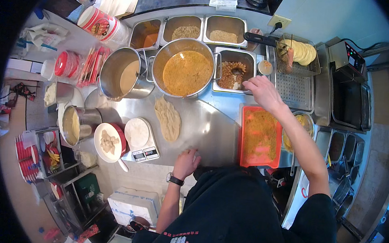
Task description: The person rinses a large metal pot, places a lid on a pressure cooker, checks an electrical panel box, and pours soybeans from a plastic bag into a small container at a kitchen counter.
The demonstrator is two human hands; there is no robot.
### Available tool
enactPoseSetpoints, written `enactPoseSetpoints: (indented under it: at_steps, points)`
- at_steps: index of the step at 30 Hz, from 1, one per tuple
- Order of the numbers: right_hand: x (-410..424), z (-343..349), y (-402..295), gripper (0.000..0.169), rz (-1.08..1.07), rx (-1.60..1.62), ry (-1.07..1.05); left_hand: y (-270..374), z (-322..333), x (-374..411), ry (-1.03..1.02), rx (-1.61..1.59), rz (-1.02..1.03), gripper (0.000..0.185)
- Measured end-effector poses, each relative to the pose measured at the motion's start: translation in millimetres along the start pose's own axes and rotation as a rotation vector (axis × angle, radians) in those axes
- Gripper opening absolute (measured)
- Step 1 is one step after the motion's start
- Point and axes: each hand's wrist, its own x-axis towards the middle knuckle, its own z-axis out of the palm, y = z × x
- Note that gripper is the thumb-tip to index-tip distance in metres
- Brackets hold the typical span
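My right hand (259,88) reaches over the near right corner of a steel pan (217,86) of chickpea-like bits, fingers bent down; whether it pinches anything is not clear. A dark spoon bowl rests among the bits. My left hand (187,163), with a watch at the wrist, lies at the front edge of the steel counter, its fingers partly curled. A flattened piece of pale dough (167,119) lies on the counter beyond it. Left of the dough stands a white kitchen scale (138,132). A red tray (261,139) smeared with orange-brown seasoning sits below my right forearm.
A wide pot of orange-brown powder (186,70) and a pot of beige liquid (126,76) stand behind. A white pan (108,144) has its handle over the front edge. At the right are a wire fry basket (298,57) and a fryer (350,95).
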Motion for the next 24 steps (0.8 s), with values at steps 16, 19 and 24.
enactPoseSetpoints:
  at_steps: [16,19,24]
  points:
    - [16,1,-19,0.024,-0.040,0.174,0.110,-5,-10,-11,0.119,-0.001,0.016,0.036]
    - [19,2,-23,0.026,-0.076,0.206,0.016,-7,-7,-11,0.087,0.010,0.025,0.035]
    - [16,21,-2,0.021,0.077,0.172,0.244,-2,-14,-9,0.067,0.016,0.054,0.033]
